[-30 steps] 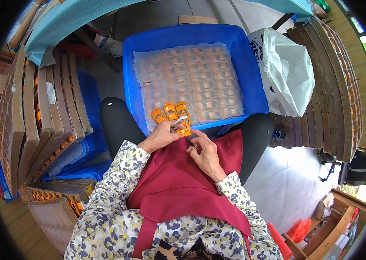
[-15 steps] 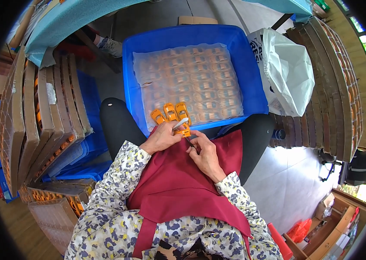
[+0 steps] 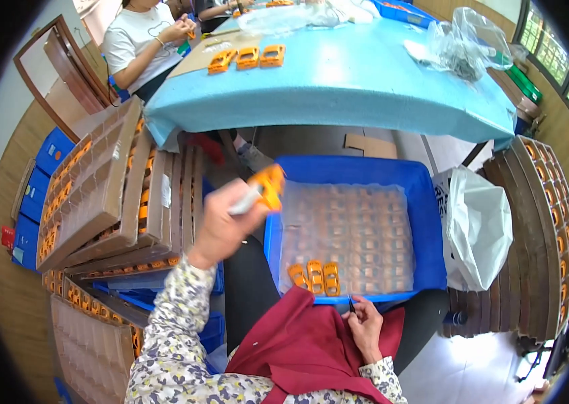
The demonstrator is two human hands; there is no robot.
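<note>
Lifted out to the left of the blue bin, my left hand (image 3: 222, 219) is closed on an orange toy car shell (image 3: 270, 187) and on a white object (image 3: 245, 200) whose kind I cannot make out. My right hand (image 3: 366, 328) rests low over the red apron (image 3: 298, 340), its fingers pinched around a thin dark tool (image 3: 351, 305), partly hidden. Between the hands, three orange toy car shells (image 3: 315, 275) lie side by side on the translucent sheet at the bin's near edge. Under that sheet (image 3: 345, 232), rows of car shapes show faintly.
The blue bin (image 3: 436, 222) stands before my knees. Beyond it, a table with light blue cover (image 3: 338, 101) carries three more orange car shells (image 3: 247, 58). Stacked trays (image 3: 103, 182) rise at the left, others (image 3: 533, 222) at the right beside a white bag (image 3: 476, 229). A person (image 3: 143, 40) sits far left.
My left hand has moved up and left from my lap, carrying the orange shell and white object. My right hand stays low. The view has tilted up, showing the tabletop.
</note>
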